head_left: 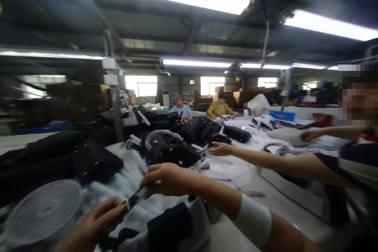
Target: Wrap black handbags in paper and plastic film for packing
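Note:
A dark strap (136,197) with a gold-coloured metal piece stretches between my two hands at the front of the table. My left hand (103,215), blurred by motion, grips its lower end near the metal piece. At the strap's upper end, the fingers of my right hand (168,180) are closed on it. Below my hands lies a black and white fabric piece (169,226), partly covered by my right forearm. Beyond my right hand sits a black bag (171,151) with a pale, curved edge.
A round fan (44,212) stands at the left front. Black bags (96,159) and white wrapping (227,169) cover much of the table. From the right, a co-worker's hand (221,149) reaches over the pile. A metal post (116,106) rises at left; two people work farther back.

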Tool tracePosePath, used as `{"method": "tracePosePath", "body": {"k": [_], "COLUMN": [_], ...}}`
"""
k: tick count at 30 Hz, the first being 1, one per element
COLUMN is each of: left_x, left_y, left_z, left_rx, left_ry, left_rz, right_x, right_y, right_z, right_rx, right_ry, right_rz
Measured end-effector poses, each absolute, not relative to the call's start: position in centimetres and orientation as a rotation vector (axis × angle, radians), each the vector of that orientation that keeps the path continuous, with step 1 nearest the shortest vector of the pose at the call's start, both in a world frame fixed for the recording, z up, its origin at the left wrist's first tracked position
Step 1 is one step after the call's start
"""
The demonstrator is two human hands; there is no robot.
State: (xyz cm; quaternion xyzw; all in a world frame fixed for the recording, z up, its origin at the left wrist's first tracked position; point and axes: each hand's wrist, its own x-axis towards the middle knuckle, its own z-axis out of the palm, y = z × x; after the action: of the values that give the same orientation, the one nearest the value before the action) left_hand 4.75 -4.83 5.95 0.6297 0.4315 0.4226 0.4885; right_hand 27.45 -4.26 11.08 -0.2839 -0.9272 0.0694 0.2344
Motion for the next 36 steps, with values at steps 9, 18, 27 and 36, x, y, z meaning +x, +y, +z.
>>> {"method": "tracePosePath", "body": {"k": [9,18,27,36], "left_x": [3.9,4.3,2.3,3.2], "left_y": [-6.8,-6.2,-6.0,-4.7], "left_z": [8.0,7.6,8.2,7.2], "left_rx": [1.524,1.416,1.431,1.356], "left_ry": [0.971,0.907,0.826,0.812], "left_rz": [0.939,0.925,0.899,0.980], "right_x": [29.1,26.7,26.8,25.3], "right_y": [-4.8,-4.6,-3.7,-3.1], "right_z": [12.2,11.9,12.8,12.0], "right_rx": [-0.830,-0.778,-0.842,-0.858], "right_ry": [-2.492,-2.629,-2.645,-2.734], "right_rz": [0.190,0.106,0.120,0.185]}}
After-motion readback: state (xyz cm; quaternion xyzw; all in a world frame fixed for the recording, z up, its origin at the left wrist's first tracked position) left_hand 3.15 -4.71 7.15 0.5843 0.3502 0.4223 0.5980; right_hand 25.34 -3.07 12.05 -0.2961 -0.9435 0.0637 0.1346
